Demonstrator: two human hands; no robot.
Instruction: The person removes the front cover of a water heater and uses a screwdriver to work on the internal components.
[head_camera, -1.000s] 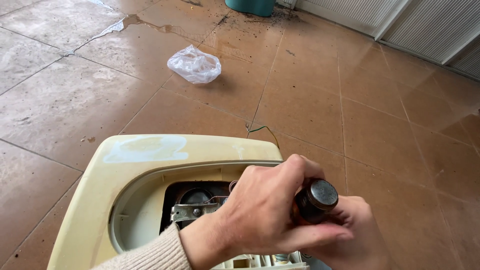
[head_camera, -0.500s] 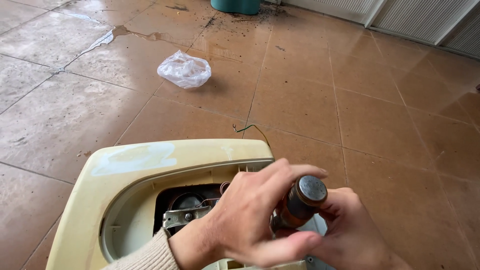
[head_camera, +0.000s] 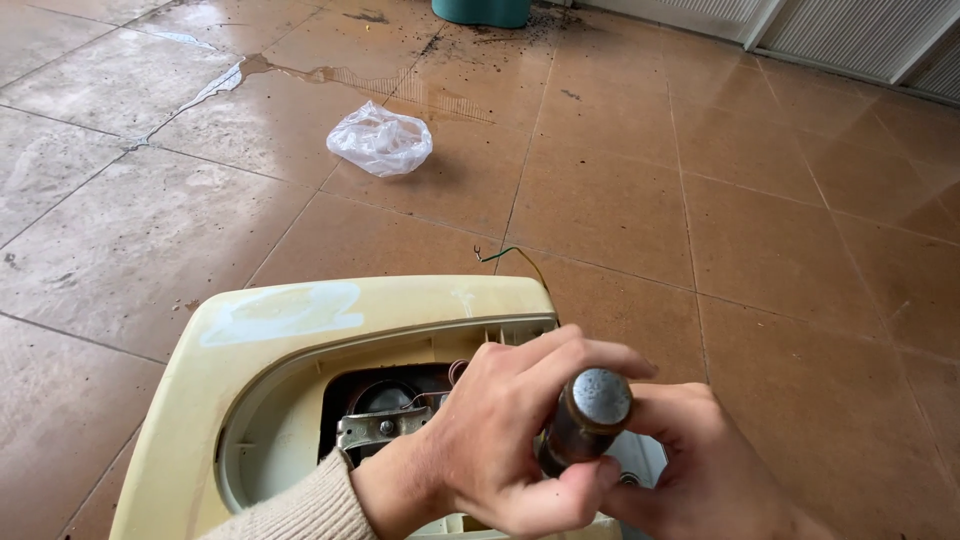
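Over the yellowed appliance housing (head_camera: 300, 330), the left hand (head_camera: 500, 440) curls its fingers tight around a brown cylindrical part (head_camera: 583, 420), metal cap up. To its right, the right hand (head_camera: 700, 470) cups the part from below. Since a second ago, the part sits slightly lower and farther right.

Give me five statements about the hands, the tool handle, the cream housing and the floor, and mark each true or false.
1. Both hands grip a brown tool handle with a grey metal end cap. True.
2. The cream plastic housing is closed all round. False: an opening shows metal parts inside.
3. A crumpled clear plastic bag lies on the tiled floor. True.
4. The left hand is empty and rests on the floor. False: it wraps the handle, beside the right hand.
5. A thin green wire sticks out past the housing's far edge. True.
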